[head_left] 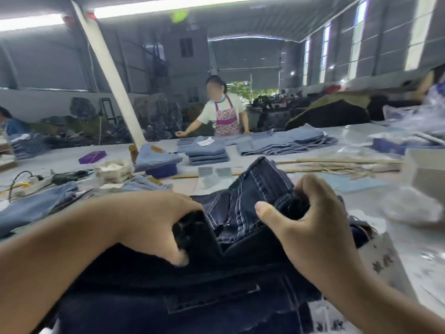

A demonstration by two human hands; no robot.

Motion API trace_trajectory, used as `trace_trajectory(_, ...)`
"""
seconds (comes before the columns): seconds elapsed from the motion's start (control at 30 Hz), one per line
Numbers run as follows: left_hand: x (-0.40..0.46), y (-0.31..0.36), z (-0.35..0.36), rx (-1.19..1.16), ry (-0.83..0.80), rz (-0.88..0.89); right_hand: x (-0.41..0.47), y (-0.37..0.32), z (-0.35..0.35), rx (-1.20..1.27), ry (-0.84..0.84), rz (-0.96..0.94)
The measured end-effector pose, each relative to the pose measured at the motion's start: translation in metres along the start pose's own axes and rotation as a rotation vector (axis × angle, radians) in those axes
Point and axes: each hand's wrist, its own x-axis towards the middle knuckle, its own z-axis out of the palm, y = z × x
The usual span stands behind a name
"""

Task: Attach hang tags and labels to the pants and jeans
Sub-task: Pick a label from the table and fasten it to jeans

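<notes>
A pair of dark navy jeans (243,210) with white stitching lies bunched on the table right in front of me. My left hand (154,218) grips a fold of the dark denim at the left, fingers curled into the cloth. My right hand (310,213) grips the waistband edge at the right, thumb stretched toward the middle. More dark denim (192,297) with a back pocket spreads below my wrists. A printed white paper tag (382,259) peeks out beside my right wrist. Small grey cards (214,171) lie further back on the table.
Light blue folded jeans (207,154) are stacked mid-table, with another pile (286,141) behind. A purple box (92,157), a power strip with cables (33,182), and plastic bags (407,206) lie around. A person in an apron (224,112) stands across the table. A white post (113,78) slants left.
</notes>
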Motion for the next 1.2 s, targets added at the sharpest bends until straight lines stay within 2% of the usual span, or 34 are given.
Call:
trace_trajectory(0.07, 0.004, 0.010, -0.016, -0.215, -0.204, -0.060, -0.004, 0.004, -0.008, -0.120, -0.040, -0.031)
trace_trajectory(0.1, 0.009, 0.016, -0.021, -0.304, -0.231, -0.040, -0.005, 0.005, -0.012, -0.200, -0.073, -0.044)
trace_trajectory(0.13, 0.016, 0.023, -0.025, -0.375, -0.209, -0.018, -0.006, 0.005, -0.015, -0.287, -0.105, -0.058)
trace_trajectory(0.2, 0.030, 0.040, -0.029, -0.453, -0.065, -0.026, -0.006, 0.002, -0.018, -0.451, -0.148, -0.086)
trace_trajectory(0.27, 0.045, 0.056, -0.029, -0.399, 0.090, -0.056, -0.007, -0.002, -0.020, -0.577, -0.185, -0.074)
trace_trajectory(0.37, 0.069, 0.073, -0.023, -0.333, 0.183, -0.153, -0.009, -0.002, -0.021, -0.685, -0.262, -0.025)
trace_trajectory(0.57, 0.097, 0.089, -0.016, -0.198, 0.165, -0.324, -0.015, 0.001, -0.018, -0.726, -0.251, -0.027)
trace_trajectory(0.73, 0.112, 0.102, -0.010, -0.020, 0.085, -0.276, -0.018, 0.002, -0.017, -0.727, -0.260, 0.007)
trace_trajectory(0.83, 0.118, 0.107, -0.018, -0.015, 0.066, -0.284, -0.002, -0.013, -0.021, -0.734, -0.491, 0.084)
trace_trajectory(0.9, 0.120, 0.107, -0.018, -0.005, 0.081, -0.266, 0.008, -0.013, -0.024, -0.740, -0.509, 0.069)
trace_trajectory(1.03, 0.112, 0.092, -0.010, -0.207, 0.239, -0.263, 0.020, -0.010, -0.028, -0.556, -0.588, 0.071)
trace_trajectory(1.13, 0.091, 0.069, -0.002, -0.606, 0.309, -0.258, 0.023, -0.018, -0.018, -0.536, -0.585, -0.039)
trace_trajectory(1.2, 0.084, 0.057, -0.001, -0.905, 0.273, -0.276, 0.027, -0.026, -0.010, -0.502, -0.625, -0.119)
